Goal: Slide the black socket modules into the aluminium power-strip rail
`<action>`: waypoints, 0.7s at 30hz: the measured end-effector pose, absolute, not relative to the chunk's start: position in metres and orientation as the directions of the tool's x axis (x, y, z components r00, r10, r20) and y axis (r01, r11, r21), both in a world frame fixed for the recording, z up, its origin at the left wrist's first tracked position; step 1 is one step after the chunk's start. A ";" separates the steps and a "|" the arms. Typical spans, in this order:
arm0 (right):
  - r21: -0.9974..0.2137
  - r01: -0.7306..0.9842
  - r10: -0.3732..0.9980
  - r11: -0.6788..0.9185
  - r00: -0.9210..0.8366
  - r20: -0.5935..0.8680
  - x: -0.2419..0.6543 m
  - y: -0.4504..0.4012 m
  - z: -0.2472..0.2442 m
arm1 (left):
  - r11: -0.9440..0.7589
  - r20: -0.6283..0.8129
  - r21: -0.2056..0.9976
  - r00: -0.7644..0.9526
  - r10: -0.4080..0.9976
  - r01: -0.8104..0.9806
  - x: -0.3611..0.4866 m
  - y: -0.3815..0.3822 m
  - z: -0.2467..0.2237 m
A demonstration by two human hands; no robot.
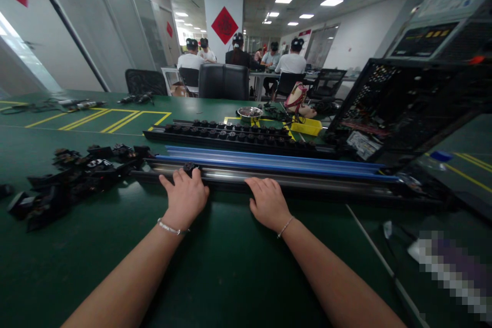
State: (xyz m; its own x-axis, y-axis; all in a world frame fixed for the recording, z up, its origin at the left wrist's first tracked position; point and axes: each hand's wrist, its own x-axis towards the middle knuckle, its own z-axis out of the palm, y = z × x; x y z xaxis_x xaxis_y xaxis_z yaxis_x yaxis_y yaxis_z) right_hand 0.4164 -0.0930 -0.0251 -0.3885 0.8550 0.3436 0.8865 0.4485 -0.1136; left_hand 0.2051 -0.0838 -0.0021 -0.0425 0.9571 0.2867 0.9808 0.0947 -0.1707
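A long black metal rail (226, 174) with a shiny channel lies across the table in front of me. My left hand (186, 199) is on its left part, fingers bent over the near edge, the index and middle fingertips against a small black part (189, 167) that sits in the channel. The little finger sticks out to the left. Farther right, my right hand (269, 204) holds the rail's near edge, fingers on top and thumb lower down. Right behind the rail runs a blue strip (277, 158). What lies under the left palm is hidden.
A pile of black parts (88, 171) is at left. Behind the strip, black rails carry rows of round parts (230, 135). Beyond are a metal bowl (249, 112) and a yellow object (306, 126). An open computer case (384, 97) stands right. Several people sit at far tables.
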 end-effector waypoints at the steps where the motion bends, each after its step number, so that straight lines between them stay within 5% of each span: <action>1: -0.114 0.886 0.854 0.449 -0.388 0.346 0.416 -0.093 -0.025 | 0.096 0.280 -0.171 -0.046 0.959 0.981 0.204 -0.083 -0.002; 21: -0.076 0.894 0.857 0.442 -0.396 0.331 0.416 -0.093 -0.024 | 0.152 0.135 -0.204 -0.126 0.983 0.967 0.183 -0.075 0.004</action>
